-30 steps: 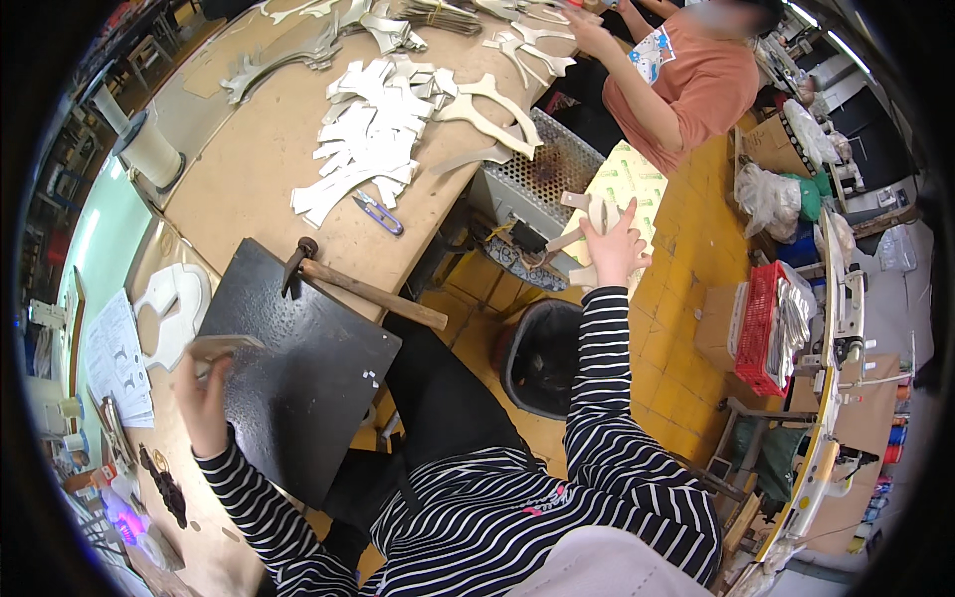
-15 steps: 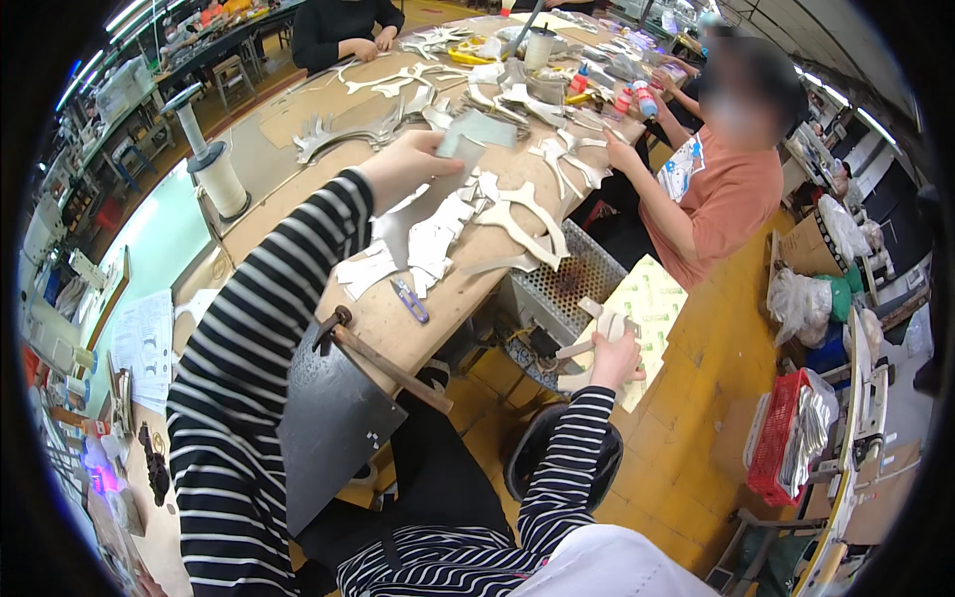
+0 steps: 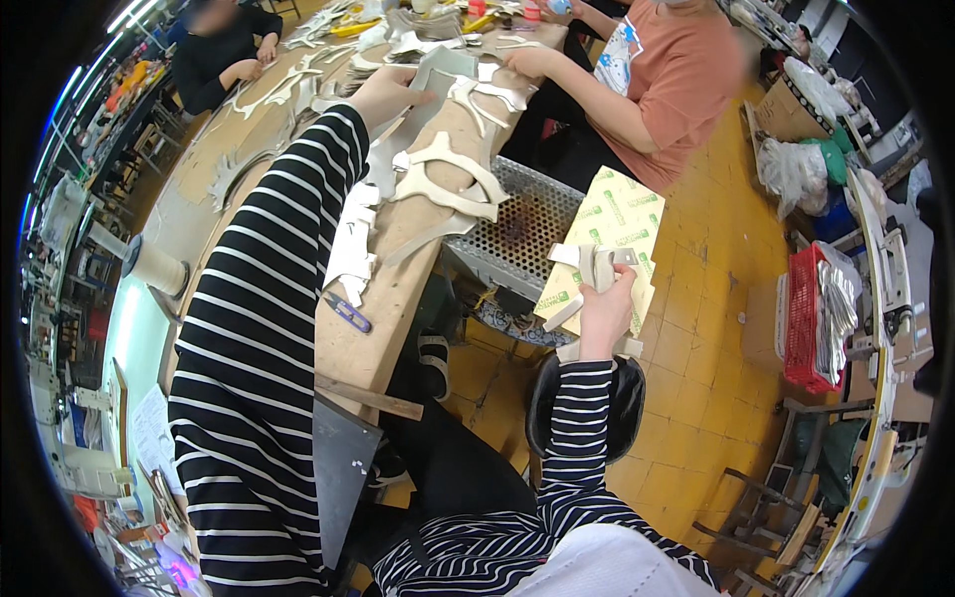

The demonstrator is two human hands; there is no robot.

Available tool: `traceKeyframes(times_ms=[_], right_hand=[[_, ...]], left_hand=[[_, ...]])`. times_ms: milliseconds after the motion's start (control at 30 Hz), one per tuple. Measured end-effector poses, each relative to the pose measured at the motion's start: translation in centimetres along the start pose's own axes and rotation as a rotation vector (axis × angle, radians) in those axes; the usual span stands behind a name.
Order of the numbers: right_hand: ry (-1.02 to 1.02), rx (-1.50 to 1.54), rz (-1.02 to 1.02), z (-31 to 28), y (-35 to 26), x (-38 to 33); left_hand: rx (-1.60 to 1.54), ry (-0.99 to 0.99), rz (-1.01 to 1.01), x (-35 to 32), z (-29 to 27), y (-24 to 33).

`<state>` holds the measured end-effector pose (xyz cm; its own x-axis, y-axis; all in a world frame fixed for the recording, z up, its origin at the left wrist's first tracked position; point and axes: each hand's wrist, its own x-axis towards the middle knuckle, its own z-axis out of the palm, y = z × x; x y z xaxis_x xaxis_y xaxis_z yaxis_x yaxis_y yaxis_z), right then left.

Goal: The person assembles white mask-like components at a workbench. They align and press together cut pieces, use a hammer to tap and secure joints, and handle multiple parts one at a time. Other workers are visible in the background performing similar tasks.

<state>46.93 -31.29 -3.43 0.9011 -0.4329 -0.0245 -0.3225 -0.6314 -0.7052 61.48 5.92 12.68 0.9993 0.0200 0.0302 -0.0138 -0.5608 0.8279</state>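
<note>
Pale cut-out pieces (image 3: 594,271) gripped in right hand (image 3: 605,313), fingers curled tight round the bundle, held off the bench's right edge over yellow floor (image 3: 696,328). Flat printed card (image 3: 607,239) just behind, leaning by perforated metal tray (image 3: 517,224). Black stool (image 3: 622,403) directly below the wrist. Open floor to the right as far as red crate (image 3: 806,318).

Left hand (image 3: 390,92) stretched far across wooden bench (image 3: 368,338), resting on a grey sheet (image 3: 438,75) at the far pile; fingers bent down onto it, grip itself hard to tell. Striped sleeve hides much of bench's left half. Curved white shapes (image 3: 448,184) near the right edge, small blue-handled tool (image 3: 346,311) close to the near edge. Person in orange shirt (image 3: 667,80) seated far right, partly cut off by frame top.
</note>
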Motion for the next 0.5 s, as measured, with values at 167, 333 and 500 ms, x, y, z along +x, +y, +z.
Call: traceKeyframes(times_ms=[167, 333, 500], right_hand=[[0.059, 0.27, -0.082, -1.0, 1.3, 0.5], [-0.023, 0.545, -0.083, -2.1, 3.2, 1.5], [-0.146, 0.882, 0.068, -4.5, 4.4, 2.0]], left_hand=[[-0.036, -0.03, 0.017, 1.8, 2.9, 1.0], [-0.117, -0.066, 0.011, 2.6, 4.6, 2.0], [-0.274, -0.115, -0.05, 3.8, 4.9, 1.9]])
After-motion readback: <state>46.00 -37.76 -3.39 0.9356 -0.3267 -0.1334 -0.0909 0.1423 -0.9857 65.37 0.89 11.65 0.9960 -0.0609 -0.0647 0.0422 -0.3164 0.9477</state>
